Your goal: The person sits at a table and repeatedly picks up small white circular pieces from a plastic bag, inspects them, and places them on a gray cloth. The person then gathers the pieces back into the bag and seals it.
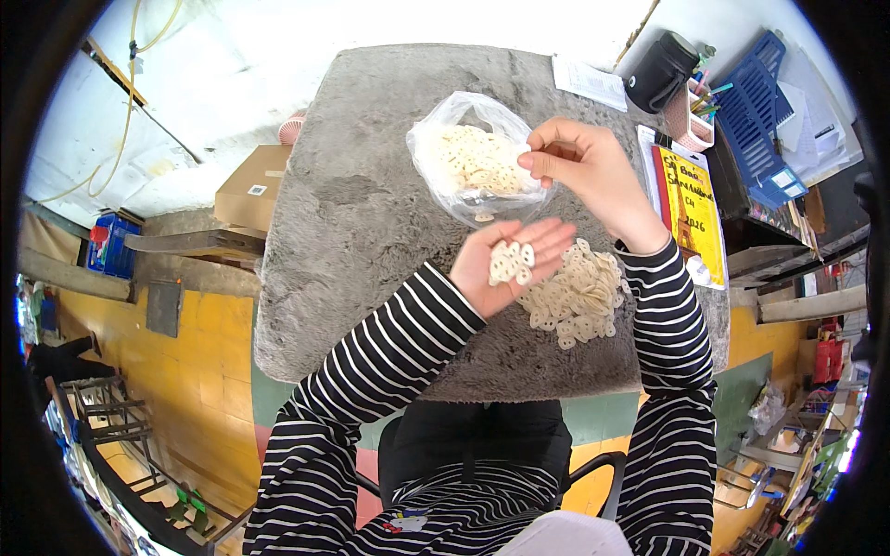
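Observation:
My left hand (476, 266) is palm up over the table, fingers stretched out, with several small cream pieces (510, 262) with holes lying on it. Above it and to the right, my right hand (601, 171) has thumb and forefinger pinched at the right rim of a clear plastic bag (428, 188). A tiny whitish bit shows at those fingertips; whether it is a piece or the bag's edge I cannot tell. The bag stands open and holds many similar pieces. Beside and partly behind my left fingers, a loose pile of flat beige pieces (577, 298) with holes lies on the table.
Grey plush cloth covers the table (348, 213). To the right lie a yellow booklet (693, 208), a pink pen holder (688, 119), a black cylindrical case (662, 72) and a blue plastic rack (756, 102). Paper sheets (591, 83) rest at the back; a cardboard box (252, 190) stands left.

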`<act>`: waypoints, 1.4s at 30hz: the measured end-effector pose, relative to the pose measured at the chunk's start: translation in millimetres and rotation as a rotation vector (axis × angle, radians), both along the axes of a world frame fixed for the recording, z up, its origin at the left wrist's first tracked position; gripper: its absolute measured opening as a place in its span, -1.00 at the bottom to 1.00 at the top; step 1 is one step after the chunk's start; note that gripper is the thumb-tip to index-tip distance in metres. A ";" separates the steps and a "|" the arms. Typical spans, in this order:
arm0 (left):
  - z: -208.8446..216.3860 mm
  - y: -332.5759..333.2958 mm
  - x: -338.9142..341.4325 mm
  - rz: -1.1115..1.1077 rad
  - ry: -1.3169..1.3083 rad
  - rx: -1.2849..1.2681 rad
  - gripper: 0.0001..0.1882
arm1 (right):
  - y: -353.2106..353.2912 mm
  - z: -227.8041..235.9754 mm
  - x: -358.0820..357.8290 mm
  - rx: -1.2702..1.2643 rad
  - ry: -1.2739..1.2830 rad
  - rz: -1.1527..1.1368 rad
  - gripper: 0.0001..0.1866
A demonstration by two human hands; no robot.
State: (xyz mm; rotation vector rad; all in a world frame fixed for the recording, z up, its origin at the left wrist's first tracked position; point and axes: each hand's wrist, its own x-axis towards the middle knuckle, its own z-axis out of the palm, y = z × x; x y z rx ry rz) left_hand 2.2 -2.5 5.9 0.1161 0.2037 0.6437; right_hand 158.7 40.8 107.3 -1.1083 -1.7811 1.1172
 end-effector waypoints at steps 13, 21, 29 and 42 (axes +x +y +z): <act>-3.8 -14.9 8.2 -0.153 0.009 0.009 -0.41 | 15.0 -8.8 -9.1 0.157 -0.177 -0.076 -0.83; -5.9 -18.3 10.5 -0.198 0.029 -0.034 -0.45 | -14.6 -8.7 1.3 0.179 -0.326 0.208 -0.76; -8.8 -19.0 14.7 -0.059 0.189 -0.054 -0.52 | -16.3 -62.7 -19.4 0.492 -0.970 0.225 -0.77; -6.9 -19.1 14.8 0.047 0.269 -0.144 -0.58 | -13.9 -84.6 -28.3 0.705 -1.069 0.062 -0.87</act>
